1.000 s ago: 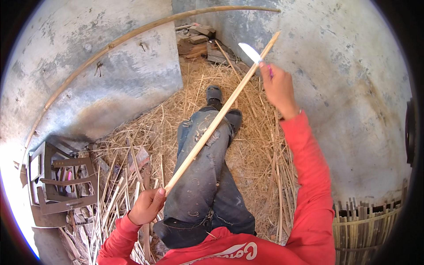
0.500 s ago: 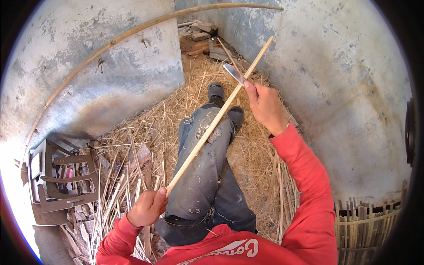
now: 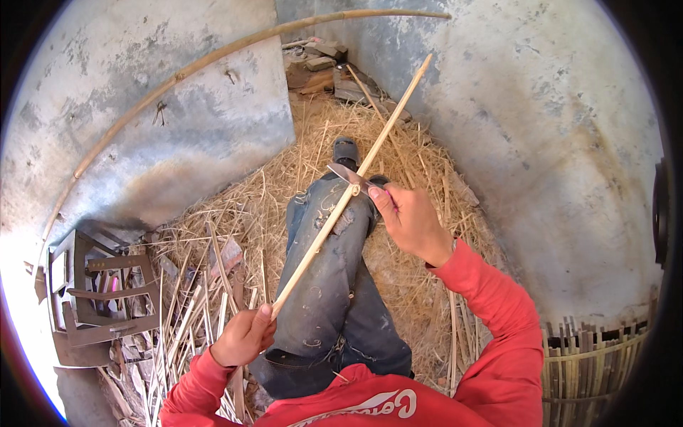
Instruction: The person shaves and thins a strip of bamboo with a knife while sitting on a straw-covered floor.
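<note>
My left hand (image 3: 245,336) is closed round the near end of a pale bamboo strip (image 3: 318,250). The strip slants away to the upper right across my trouser leg, its far tip tapered. My right hand (image 3: 411,222) grips a knife (image 3: 346,174) whose blade lies across the strip, roughly mid-length. A small curl of shaving (image 3: 354,189) sits at the blade's edge. The knife's handle is mostly hidden inside my fingers. Bits of shavings cling to my worn dark trousers (image 3: 313,299).
Loose shavings (image 3: 420,270) cover the floor. Several split strips (image 3: 192,313) lie at the left beside a dark slatted frame (image 3: 107,285). A long pole (image 3: 178,75) arcs along the wall. Bricks (image 3: 320,62) are piled in the far corner; a slatted bamboo piece (image 3: 590,366) stands at right.
My right hand has drawn the knife along the strip toward me, and a curl has formed at the blade. My left hand keeps its hold on the near end.
</note>
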`<act>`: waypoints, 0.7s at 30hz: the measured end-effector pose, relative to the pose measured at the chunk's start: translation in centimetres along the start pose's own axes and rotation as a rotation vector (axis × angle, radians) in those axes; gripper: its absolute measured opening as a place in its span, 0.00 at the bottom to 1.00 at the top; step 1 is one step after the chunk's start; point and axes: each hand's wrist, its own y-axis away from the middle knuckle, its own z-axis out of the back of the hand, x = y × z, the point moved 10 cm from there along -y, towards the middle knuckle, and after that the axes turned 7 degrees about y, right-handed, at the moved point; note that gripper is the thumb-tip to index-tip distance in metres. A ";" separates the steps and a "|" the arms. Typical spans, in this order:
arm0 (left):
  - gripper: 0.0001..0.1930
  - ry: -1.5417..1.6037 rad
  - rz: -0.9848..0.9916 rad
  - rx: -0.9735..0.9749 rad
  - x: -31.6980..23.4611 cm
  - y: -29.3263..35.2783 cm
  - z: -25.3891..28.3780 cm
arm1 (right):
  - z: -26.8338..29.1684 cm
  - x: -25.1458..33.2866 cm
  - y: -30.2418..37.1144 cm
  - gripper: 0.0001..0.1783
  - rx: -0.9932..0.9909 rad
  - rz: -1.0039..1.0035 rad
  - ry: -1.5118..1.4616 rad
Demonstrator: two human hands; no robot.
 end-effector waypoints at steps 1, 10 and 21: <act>0.29 0.031 0.008 0.015 0.2 -0.2 -0.1 | -0.5 0.3 0.6 0.28 0.057 -0.022 -0.013; 0.29 0.141 -0.026 0.161 -1.0 -3.7 -3.4 | -4.5 7.7 4.9 0.27 0.214 0.095 -0.102; 0.31 0.251 0.018 0.187 -2.0 -4.5 -4.8 | -4.0 6.9 3.7 0.27 0.069 0.086 -0.015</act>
